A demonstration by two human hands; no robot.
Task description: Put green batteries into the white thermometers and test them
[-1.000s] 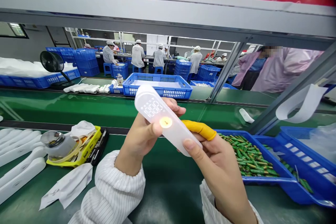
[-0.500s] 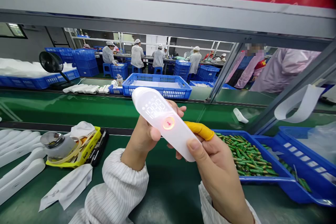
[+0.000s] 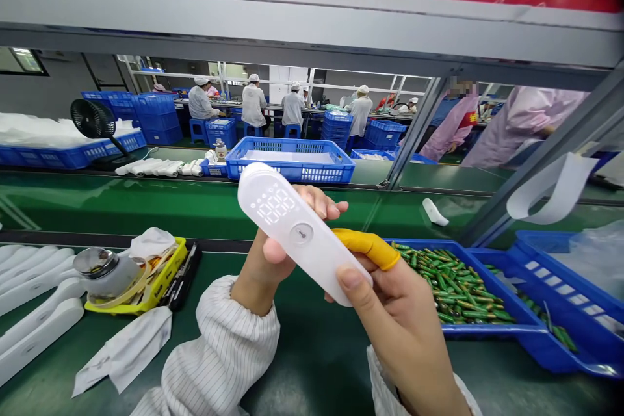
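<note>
Head view: both hands grip a white thermometer (image 3: 298, 231) above the green bench. Left hand (image 3: 273, 253) wraps its far end; right hand (image 3: 400, 318) pinches its near end.

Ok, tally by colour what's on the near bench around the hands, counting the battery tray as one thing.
White: 3 - thermometer held in both hands, stack of thermometer shells, cloth
Yellow: 2 - tray, finger cot
Blue: 1 - tray of green batteries
Silver: 1 - dispenser bottle
Total: 7
</note>
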